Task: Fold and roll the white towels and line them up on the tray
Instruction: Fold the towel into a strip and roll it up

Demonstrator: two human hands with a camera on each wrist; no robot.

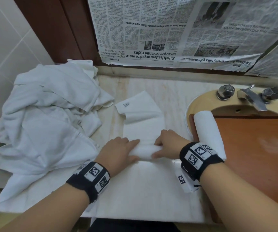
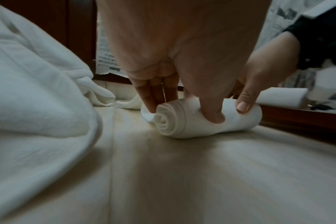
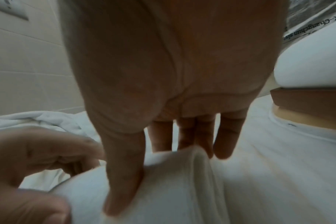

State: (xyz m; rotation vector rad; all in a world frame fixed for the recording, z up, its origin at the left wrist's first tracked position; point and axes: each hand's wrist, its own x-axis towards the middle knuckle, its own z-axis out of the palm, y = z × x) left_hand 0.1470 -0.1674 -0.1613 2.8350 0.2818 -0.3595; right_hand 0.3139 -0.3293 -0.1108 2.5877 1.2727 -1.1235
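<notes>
White towel roll (image 1: 145,152) lies crosswise under both hands, left hand (image 1: 118,152) and right hand (image 1: 166,144) seemingly clamped on it, unrolled strip (image 1: 143,126) stretching straight away.

Matt cloth towel (image 1: 145,129), glossy wooden tray (image 1: 255,148)

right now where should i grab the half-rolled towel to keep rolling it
Take the roll near both ends from above, fingers over the far side, thumbs on the near side, as the left hand and right hand do. It lies crosswise, its flat tail stretching away.
</notes>
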